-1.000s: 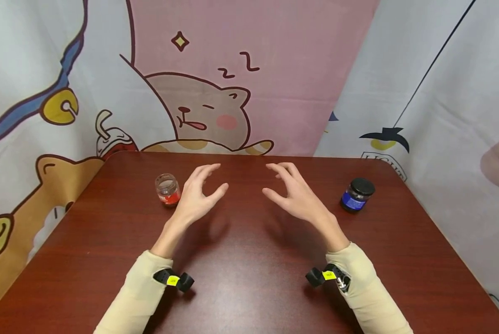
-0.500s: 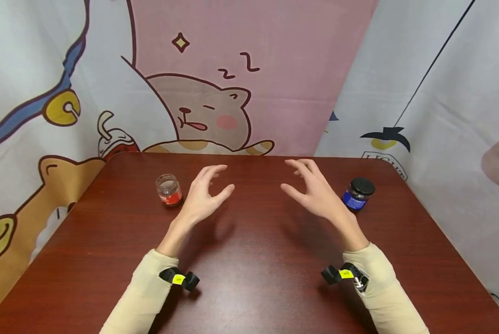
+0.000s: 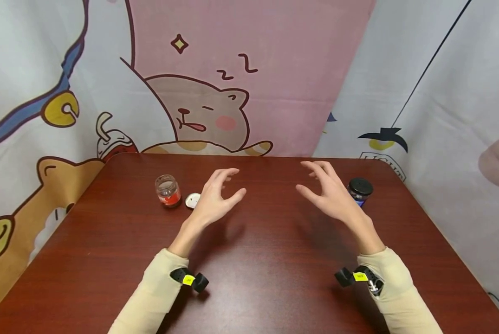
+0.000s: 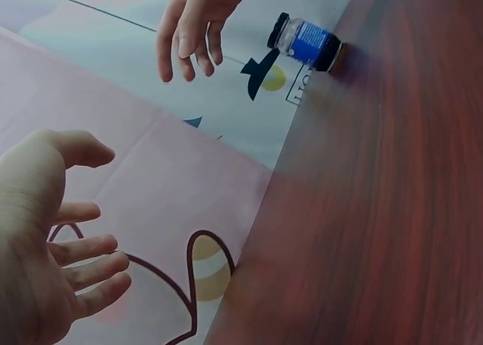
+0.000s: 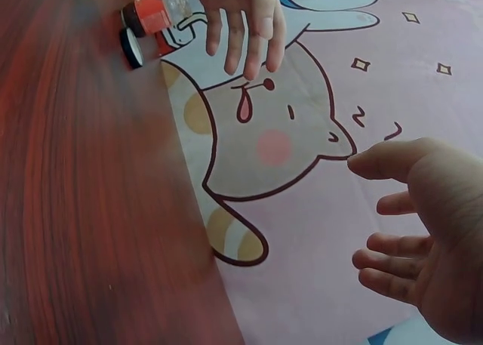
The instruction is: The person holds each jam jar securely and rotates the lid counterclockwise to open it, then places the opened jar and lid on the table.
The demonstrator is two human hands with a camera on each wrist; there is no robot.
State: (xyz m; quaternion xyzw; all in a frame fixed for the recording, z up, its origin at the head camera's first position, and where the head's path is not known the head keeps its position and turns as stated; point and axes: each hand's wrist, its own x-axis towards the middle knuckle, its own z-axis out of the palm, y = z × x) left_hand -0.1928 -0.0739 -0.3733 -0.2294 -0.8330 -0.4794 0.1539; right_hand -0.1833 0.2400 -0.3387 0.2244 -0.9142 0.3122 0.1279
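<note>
Both hands hover over the table with fingers spread and loosely bent, holding nothing. In the head view the left hand is just right of a white-faced lid, which it partly covers. Left of that lid stands an uncapped glass jar with a red label; the right wrist view shows this jar beside the lid. My right hand is left of a blue-labelled jar with a black lid, hiding part of it. In the left wrist view that jar appears whole, apart from the right hand.
The dark red-brown wooden table extends under both arms. A cartoon-printed curtain hangs behind its far edge and along the sides. Each sleeve carries a black strap with a small camera, such as the left camera.
Both hands have moved to the right, the right one farther. The lid beside the red-labelled jar has come into sight; the right hand now overlaps the blue-labelled jar. Neither jar has moved.
</note>
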